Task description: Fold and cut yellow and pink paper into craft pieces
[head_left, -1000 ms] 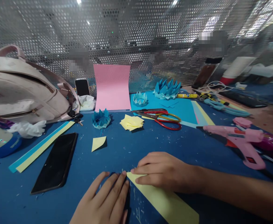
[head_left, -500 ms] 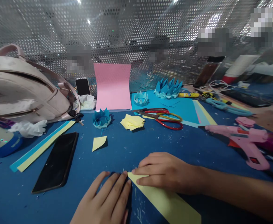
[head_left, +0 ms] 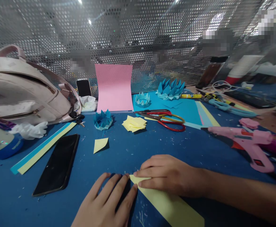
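Blue desk (head_left: 119,151), scraps everywhere. Right hand (head_left: 166,173) stays flat pinning the yellow strip (head_left: 168,205); left hand (head_left: 107,201), fingers spread, has slid against its end.

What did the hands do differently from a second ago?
Very little changed. The left hand spread its fingers a bit, the forefinger sliding right along the edge of the yellow paper strip. The right hand stayed pressed on the strip's end. Nothing was picked up or let go. The black phone, scissors and pink glue gun lie as before.
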Demonstrator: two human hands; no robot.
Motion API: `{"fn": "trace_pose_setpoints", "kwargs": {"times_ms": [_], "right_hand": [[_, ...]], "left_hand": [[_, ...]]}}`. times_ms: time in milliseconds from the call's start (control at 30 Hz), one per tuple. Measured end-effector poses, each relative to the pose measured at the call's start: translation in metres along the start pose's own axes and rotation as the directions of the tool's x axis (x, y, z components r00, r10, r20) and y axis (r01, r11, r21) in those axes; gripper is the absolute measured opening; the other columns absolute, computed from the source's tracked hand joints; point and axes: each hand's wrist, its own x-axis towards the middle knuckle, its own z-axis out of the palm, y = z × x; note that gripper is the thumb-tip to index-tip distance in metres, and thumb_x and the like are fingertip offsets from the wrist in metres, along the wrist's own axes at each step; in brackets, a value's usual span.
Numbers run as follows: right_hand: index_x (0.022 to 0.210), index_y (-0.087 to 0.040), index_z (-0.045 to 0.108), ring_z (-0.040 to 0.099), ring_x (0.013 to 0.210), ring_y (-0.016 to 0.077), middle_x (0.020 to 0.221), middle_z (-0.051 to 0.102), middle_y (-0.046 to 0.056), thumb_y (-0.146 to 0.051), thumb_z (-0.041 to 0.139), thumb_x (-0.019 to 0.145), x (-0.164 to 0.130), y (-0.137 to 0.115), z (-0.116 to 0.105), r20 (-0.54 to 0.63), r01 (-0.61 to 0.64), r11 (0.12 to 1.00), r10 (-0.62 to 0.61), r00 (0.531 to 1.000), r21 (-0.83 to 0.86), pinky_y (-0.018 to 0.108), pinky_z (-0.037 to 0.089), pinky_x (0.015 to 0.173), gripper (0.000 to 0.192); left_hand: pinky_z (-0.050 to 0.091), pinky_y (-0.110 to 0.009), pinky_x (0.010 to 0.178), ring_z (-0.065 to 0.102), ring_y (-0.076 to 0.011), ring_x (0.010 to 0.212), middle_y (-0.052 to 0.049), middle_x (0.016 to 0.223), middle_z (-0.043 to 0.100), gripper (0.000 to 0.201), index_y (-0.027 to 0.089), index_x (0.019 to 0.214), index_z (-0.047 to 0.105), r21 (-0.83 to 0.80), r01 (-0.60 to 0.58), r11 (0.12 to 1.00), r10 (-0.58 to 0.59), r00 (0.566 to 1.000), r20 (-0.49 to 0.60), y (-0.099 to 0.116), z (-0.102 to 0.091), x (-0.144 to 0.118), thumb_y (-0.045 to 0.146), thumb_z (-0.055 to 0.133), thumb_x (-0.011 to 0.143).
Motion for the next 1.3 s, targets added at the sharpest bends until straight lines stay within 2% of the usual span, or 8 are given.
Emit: {"fn": "trace_pose_setpoints", "kwargs": {"times_ms": [567,833,1000,1167,1300], "right_hand": [[0.115,-0.017,0.063,0.058,0.112,0.0145,0.124,0.066,0.007,-0.020,0.034,0.104,-0.0013,0.0005,-0.0001,0.026,-0.004,1.000,0.004,1.000,0.006,0.029,0.048,0.090,0.031],[0.117,-0.016,0.063,0.057,0.114,0.0141,0.119,0.067,0.009,-0.019,0.036,0.103,-0.0025,0.0011,0.0016,0.038,-0.001,1.000,0.001,0.999,-0.001,0.030,0.048,0.092,0.030],[0.118,-0.017,0.062,0.057,0.113,0.0138,0.122,0.067,0.007,-0.018,0.039,0.102,-0.0025,0.0010,0.0019,0.050,-0.008,1.000,0.008,0.999,-0.004,0.029,0.048,0.091,0.028],[0.110,-0.018,0.064,0.062,0.103,0.0156,0.116,0.070,0.003,-0.024,0.046,0.098,0.0002,-0.0030,0.0063,-0.043,-0.052,0.999,0.052,0.998,0.006,0.030,0.046,0.086,0.022],[0.113,-0.016,0.062,0.061,0.104,0.0169,0.113,0.071,0.005,-0.026,0.047,0.097,0.0019,-0.0065,0.0067,-0.070,-0.067,0.998,0.068,0.995,0.018,0.031,0.044,0.087,0.025]], "left_hand": [[0.033,-0.036,0.099,0.060,-0.0186,0.097,0.000,0.107,0.072,0.031,0.028,0.115,0.069,-0.009,0.013,1.000,-0.013,1.000,-0.021,-0.0002,0.0015,0.0021,0.034,0.042,0.100],[0.033,-0.036,0.100,0.059,-0.0181,0.098,0.000,0.108,0.071,0.030,0.029,0.115,0.068,-0.008,0.016,1.000,-0.016,1.000,-0.010,-0.0004,-0.0003,0.0022,0.035,0.042,0.100],[0.034,-0.036,0.098,0.060,-0.0184,0.098,0.000,0.108,0.072,0.031,0.028,0.116,0.068,-0.012,0.013,1.000,-0.013,1.000,-0.003,-0.0007,-0.0007,0.0031,0.036,0.042,0.100],[0.034,-0.036,0.098,0.060,-0.0185,0.098,0.000,0.110,0.071,0.030,0.029,0.117,0.067,-0.017,0.018,1.000,-0.018,1.000,0.018,-0.0014,-0.0025,0.0040,0.036,0.044,0.099],[0.035,-0.037,0.098,0.060,-0.0186,0.098,0.000,0.110,0.071,0.029,0.028,0.117,0.067,-0.033,0.019,0.999,-0.019,1.000,0.014,-0.0013,-0.0022,0.0037,0.035,0.045,0.099]]}}
